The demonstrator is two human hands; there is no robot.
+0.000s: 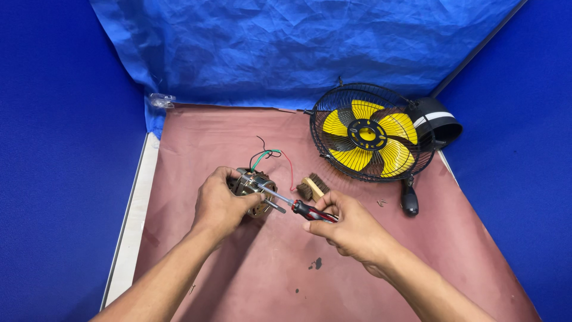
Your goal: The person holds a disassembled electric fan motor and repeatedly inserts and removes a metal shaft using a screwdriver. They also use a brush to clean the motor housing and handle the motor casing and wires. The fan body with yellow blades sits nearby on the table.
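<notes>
Head view: brush (pixel 313 187) beside screwdriver (pixel 301 208).

Motor (pixel 253 189) lies left of brush (pixel 312 187); fan (pixel 369 134) stands behind, probably on the table (pixel 250 268).

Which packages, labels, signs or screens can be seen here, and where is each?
No labels, signs or screens show.
Clear plastic bag: small and crumpled, at the far left corner of the brown table cover, against the blue tarp; its contents cannot be made out.
</notes>
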